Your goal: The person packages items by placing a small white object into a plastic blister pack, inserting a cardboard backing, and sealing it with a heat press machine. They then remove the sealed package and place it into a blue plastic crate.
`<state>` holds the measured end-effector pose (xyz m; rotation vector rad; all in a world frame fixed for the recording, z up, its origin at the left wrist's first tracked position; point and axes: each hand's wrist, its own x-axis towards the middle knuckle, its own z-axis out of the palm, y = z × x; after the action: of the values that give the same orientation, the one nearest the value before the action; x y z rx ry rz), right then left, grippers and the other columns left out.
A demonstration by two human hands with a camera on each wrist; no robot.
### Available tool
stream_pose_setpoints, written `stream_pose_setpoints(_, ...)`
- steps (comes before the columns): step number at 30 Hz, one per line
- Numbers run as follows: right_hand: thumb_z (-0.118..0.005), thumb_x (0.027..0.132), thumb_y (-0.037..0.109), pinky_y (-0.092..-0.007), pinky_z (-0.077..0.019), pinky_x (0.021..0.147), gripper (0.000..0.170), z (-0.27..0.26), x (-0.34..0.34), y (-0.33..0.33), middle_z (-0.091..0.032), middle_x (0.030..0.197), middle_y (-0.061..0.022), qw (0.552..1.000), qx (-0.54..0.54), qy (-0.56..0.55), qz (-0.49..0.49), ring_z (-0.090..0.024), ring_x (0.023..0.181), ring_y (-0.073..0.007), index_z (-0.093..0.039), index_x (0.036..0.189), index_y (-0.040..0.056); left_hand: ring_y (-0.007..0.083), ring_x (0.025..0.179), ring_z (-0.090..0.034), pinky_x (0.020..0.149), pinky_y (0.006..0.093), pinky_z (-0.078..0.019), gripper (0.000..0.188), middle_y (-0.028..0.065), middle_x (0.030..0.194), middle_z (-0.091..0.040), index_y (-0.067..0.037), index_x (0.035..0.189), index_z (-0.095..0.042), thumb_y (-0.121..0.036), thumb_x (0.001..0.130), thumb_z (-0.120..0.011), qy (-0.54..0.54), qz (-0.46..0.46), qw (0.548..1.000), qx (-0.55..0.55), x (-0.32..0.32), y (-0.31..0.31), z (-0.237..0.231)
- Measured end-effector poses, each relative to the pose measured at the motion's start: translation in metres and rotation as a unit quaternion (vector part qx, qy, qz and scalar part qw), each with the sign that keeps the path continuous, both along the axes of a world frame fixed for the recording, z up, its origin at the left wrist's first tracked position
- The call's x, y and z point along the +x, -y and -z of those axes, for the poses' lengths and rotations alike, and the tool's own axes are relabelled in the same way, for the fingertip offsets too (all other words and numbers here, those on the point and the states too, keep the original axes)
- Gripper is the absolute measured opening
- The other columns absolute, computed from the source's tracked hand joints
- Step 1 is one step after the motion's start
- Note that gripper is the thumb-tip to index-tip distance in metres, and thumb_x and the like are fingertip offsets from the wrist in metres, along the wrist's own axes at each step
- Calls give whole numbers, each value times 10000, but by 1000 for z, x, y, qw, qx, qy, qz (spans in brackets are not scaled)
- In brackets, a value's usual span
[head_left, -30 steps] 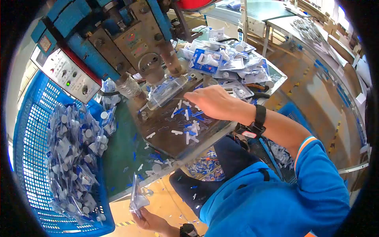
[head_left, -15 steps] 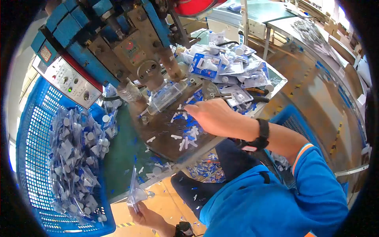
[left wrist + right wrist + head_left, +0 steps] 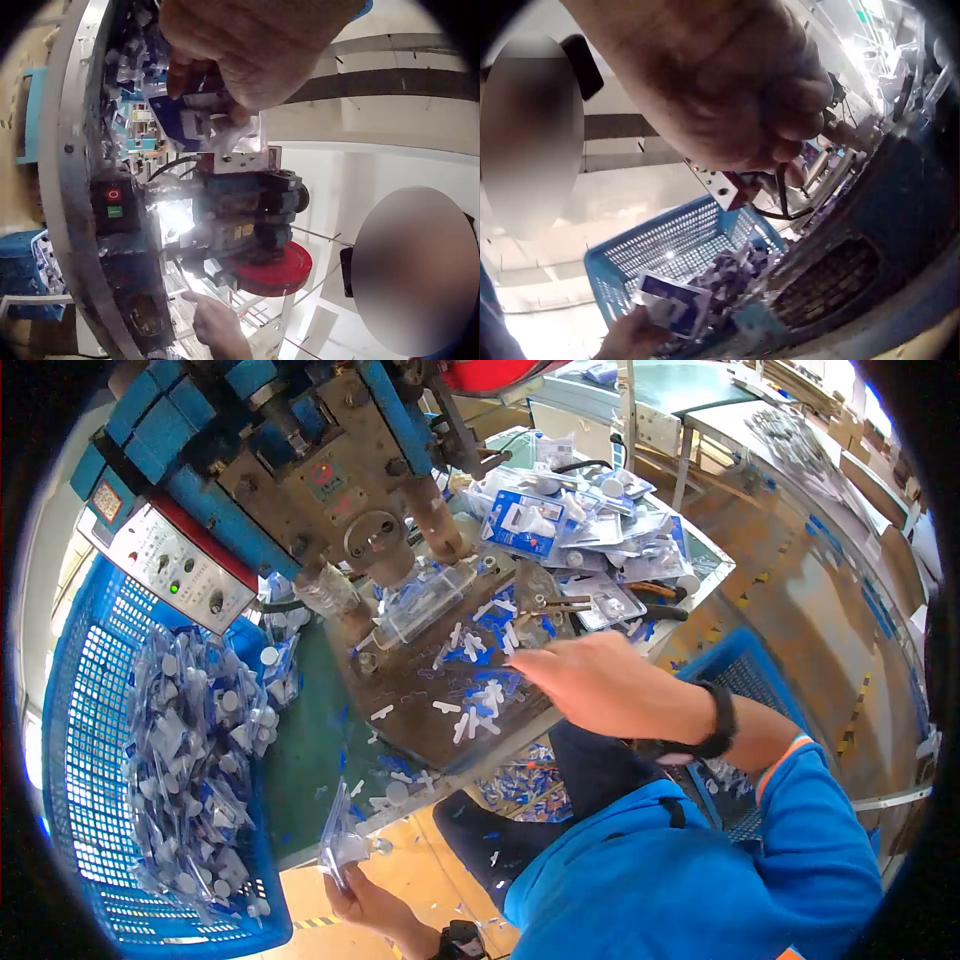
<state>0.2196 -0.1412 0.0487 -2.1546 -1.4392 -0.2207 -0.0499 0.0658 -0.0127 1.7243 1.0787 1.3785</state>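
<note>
Low in front of the table edge, my left hand [image 3: 375, 910] pinches a clear blister pack [image 3: 342, 845]. Its blue backing card [image 3: 676, 300] shows in the right wrist view. My right hand [image 3: 605, 685] hovers over the front right of the press plate [image 3: 400, 695], fingers curled. In the right wrist view those fingers grip a thin dark rod-like tool [image 3: 782, 193]; its kind cannot be told. Small white and blue cut scraps [image 3: 485, 705] lie on the plate just left of that hand. Under the press head [image 3: 365, 510] sits another clear pack [image 3: 430, 605].
A blue basket [image 3: 70, 760] on the left holds many finished-looking packs [image 3: 190, 770]. More packs [image 3: 590, 520] are heaped at the table's back right. A control box [image 3: 175, 565] hangs at the press's left. A second blue basket [image 3: 745, 670] stands right of the table.
My right hand has drawn back from the clear pack under the press, rightward and toward my body. The scraps have shifted a little on the plate. My left hand keeps its pack almost in place.
</note>
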Motion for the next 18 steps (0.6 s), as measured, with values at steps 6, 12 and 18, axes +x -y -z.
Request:
stream_pose_setpoints(6, -631, 786, 45, -443, -498, 595, 249, 7, 17, -25, -644, 795, -121, 998, 0, 42, 41, -653, 726, -339, -613, 1035, 54, 157, 898, -583, 775, 303, -446, 264, 111, 976, -664, 81, 1122, -623, -124, 970, -555, -31, 13, 999, -3, -14, -3, -5)
stream_pose_setpoints(12, -594, 843, 97, -441, -510, 606, 143, -17, -17, 0, -631, 777, -116, 999, -8, 26, -35, -656, 716, -329, -609, 977, 50, 119, 800, -530, 698, 270, -417, 199, 79, 912, -640, 84, 1080, -622, -33, 922, -589, 147, -5, 989, -8, -15, -17, 7)
stream_pose_setpoints(18, -616, 795, 105, -382, -509, 508, 102, 13, -59, -129, -597, 755, -82, 979, 26, 89, -181, -670, 711, -278, -576, 857, 34, 196, 946, -592, 830, 315, -475, 246, 127, 1057, -655, 88, 1143, -594, -34, 930, -596, 95, -14, 995, -20, -9, -12, -20)
